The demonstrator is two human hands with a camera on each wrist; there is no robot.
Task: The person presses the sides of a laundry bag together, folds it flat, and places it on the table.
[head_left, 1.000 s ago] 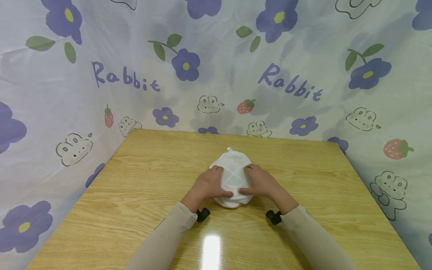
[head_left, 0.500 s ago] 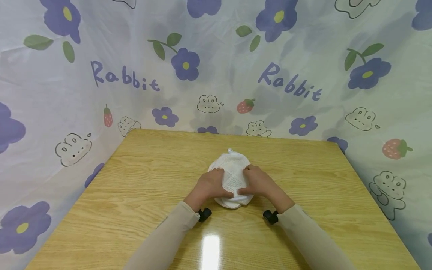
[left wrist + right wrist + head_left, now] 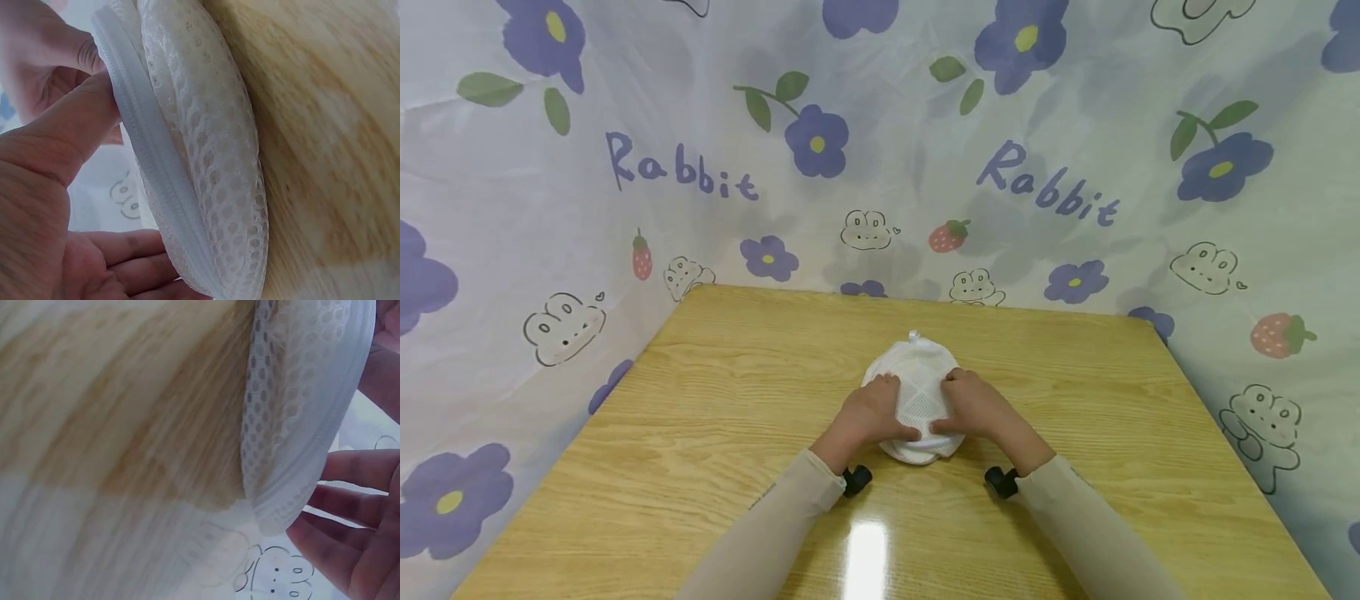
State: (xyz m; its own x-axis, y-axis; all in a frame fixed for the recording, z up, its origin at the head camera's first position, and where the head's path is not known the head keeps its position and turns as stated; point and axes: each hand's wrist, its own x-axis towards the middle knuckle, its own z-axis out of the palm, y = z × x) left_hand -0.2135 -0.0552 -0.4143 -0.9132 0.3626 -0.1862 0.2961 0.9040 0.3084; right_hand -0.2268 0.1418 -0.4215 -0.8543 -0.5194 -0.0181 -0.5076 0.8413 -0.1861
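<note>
A round white mesh laundry bag [image 3: 920, 398] sits at the middle of the wooden table, with a small white tab [image 3: 913, 335] at its far end. My left hand [image 3: 871, 412] holds its left side and my right hand [image 3: 976, 405] its right side, thumbs toward the near part. In the left wrist view, the thumb [image 3: 78, 125] touches the smooth white band [image 3: 150, 144] along the bag's edge, while the other fingers [image 3: 140, 265] lie against the far side. The right wrist view has several fingers [image 3: 350, 509] at the rim of the bag [image 3: 300, 387]. What the bag contains is hidden.
The wooden table [image 3: 737, 367] extends around the bag on every side. Fabric curtains [image 3: 895, 167] with flowers, rabbits and strawberries enclose its back and sides. Black wrist cameras [image 3: 857, 481] sit below both wrists. A bright reflection lies on the near tabletop.
Both wrists have come slightly inward, toward each other. The bag stays in about the same place, still held from both sides. The head view has shifted a little.
</note>
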